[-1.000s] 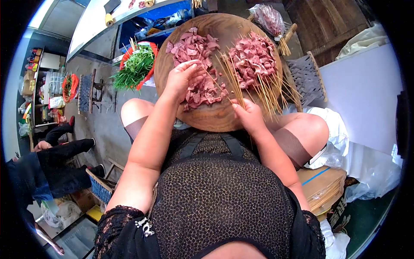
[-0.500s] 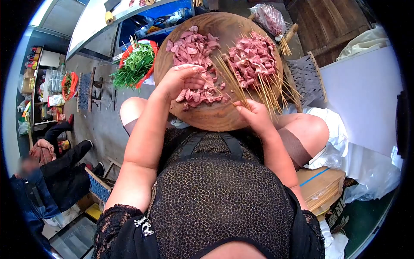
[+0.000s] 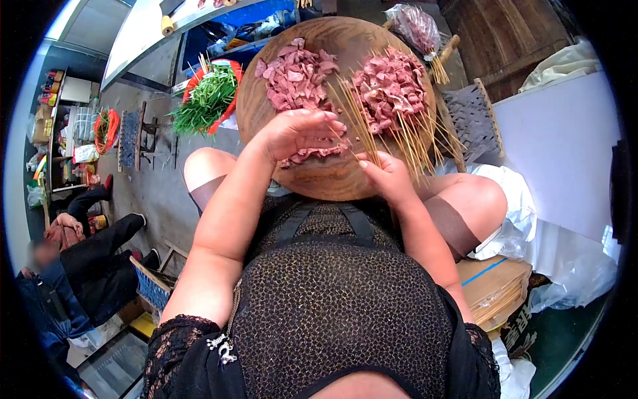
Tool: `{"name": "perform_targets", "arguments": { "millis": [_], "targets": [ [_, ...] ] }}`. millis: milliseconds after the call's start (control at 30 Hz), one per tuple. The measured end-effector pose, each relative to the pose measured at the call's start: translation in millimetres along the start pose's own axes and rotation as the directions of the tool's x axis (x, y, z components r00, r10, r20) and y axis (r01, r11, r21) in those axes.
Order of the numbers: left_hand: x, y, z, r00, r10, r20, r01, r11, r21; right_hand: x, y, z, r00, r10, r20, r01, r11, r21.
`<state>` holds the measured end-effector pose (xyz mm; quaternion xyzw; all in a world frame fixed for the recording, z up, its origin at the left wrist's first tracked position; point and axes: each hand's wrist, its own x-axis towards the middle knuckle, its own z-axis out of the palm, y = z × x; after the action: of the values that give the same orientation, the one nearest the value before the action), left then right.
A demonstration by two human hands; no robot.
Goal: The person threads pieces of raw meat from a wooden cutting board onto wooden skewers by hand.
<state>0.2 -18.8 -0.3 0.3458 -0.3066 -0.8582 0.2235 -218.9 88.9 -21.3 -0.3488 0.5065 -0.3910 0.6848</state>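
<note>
A round wooden board [image 3: 325,183] rests at my lap, with loose pieces of raw meat [image 3: 299,73] on its left side. My left hand [image 3: 306,136] is over the lower part of this pile, its fingers curled together; what they hold is hidden. In my right hand [image 3: 385,176], near the board's front edge, is a bundle of bamboo skewers [image 3: 362,133] fanning up and away. One thin skewer seems to point from it toward my left fingertips. Threaded meat skewers [image 3: 392,86] are heaped on the board's right side, bare ends toward me.
An orange-red bag of green vegetables [image 3: 211,96] stands left of the board. A plastic bag of skewered meat [image 3: 415,26] lies beyond it at upper right. A woven stool [image 3: 472,120] is at the right. Another person [image 3: 80,272] sits at far left.
My left hand has moved right and slightly down, closer to the skewers. My right hand has barely shifted and keeps its hold on the bundle.
</note>
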Motion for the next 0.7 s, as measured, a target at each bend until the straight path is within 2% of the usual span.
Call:
{"name": "perform_targets", "arguments": {
  "millis": [67,100,167,200,233,267,300,333,367,433,500,567,700],
  "targets": [
    [5.3,-12.3,10.4,0.993,-0.12,-0.011,0.121,0.988,0.098,2.0,1.0,0.7,1.0,0.0,-0.003,0.0,1.0,0.028],
    [7.4,-18.8,17.9,0.992,-0.107,-0.069,0.118,0.976,0.183,4.5,2.8,0.5,0.999,-0.027,-0.045,0.027,1.0,0.013],
    [11.4,-15.4,24.1,0.983,0.029,-0.179,0.008,0.979,0.202,11.1,8.2,-3.4,0.994,-0.052,-0.091,0.052,0.999,0.001],
    [21.3,-16.3,11.1,0.949,0.181,-0.26,-0.083,0.935,0.346,14.8,11.8,-9.4,0.988,-0.083,-0.128,0.09,0.995,0.05],
    [28.1,-9.6,1.7,0.888,0.337,-0.314,-0.154,0.859,0.488,14.1,8.2,-9.3,0.98,-0.111,-0.164,0.128,0.987,0.097],
    [29.0,-4.0,-8.4,0.799,0.524,-0.296,-0.11,0.611,0.784,9.6,1.3,-9.2,0.976,-0.075,-0.206,0.097,0.99,0.1],
    [26.8,1.5,-12.0,0.783,0.561,-0.269,-0.067,0.506,0.86,9.1,1.7,-9.5,0.976,-0.074,-0.204,0.096,0.99,0.099],
    [25.0,2.9,-12.8,0.784,0.598,-0.164,-0.025,0.295,0.955,9.4,2.1,-10.0,0.977,-0.083,-0.194,0.106,0.988,0.112],
    [23.3,4.0,-13.3,0.792,0.609,-0.055,0.017,0.067,0.998,9.8,3.3,-10.3,0.979,-0.09,-0.184,0.115,0.985,0.127],
    [18.5,5.3,2.0,0.884,0.454,-0.11,0.142,-0.037,0.989,13.4,8.3,-7.7,0.975,-0.116,-0.188,0.142,0.981,0.131],
    [17.1,-4.4,1.1,0.903,0.406,-0.14,0.185,-0.072,0.98,13.1,9.8,-7.2,0.978,-0.112,-0.174,0.134,0.983,0.124],
    [16.5,-14.4,-0.1,0.863,0.495,-0.099,0.193,-0.142,0.971,12.0,11.0,-9.3,0.981,-0.093,-0.172,0.117,0.984,0.134],
    [10.2,-2.9,10.0,0.852,0.506,-0.137,0.278,-0.214,0.937,12.2,10.5,-8.6,0.985,-0.077,-0.155,0.099,0.985,0.141]
  ]
}}
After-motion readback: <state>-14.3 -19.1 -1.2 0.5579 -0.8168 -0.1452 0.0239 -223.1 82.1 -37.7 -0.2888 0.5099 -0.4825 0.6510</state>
